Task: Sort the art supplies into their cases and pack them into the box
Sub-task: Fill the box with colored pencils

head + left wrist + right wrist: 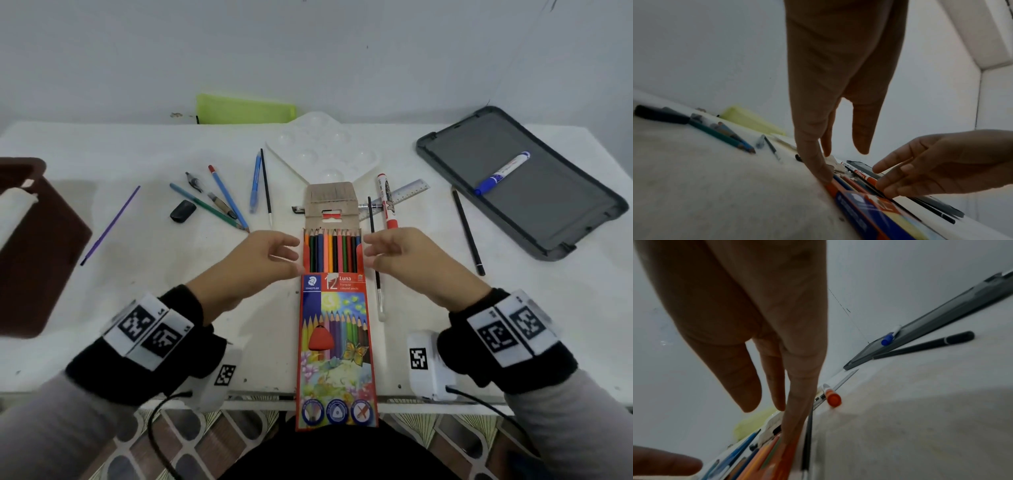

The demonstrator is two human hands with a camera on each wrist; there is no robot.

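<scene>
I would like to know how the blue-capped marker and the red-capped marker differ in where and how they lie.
The blue-capped marker lies inside the grey lid, tilted diagonally, alone. The red-capped marker lies on the bare table, nearly straight, crossing the ruler. Both have white barrels and lie flat, untouched.

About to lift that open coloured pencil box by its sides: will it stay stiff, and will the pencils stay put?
The pencil box looks like thin card, long and flat, so it may bend if lifted by one end. Its flap is folded back, so the pencils could slide out if that end tips down. It overhangs the table edge, so a nudge may drop it.
</scene>
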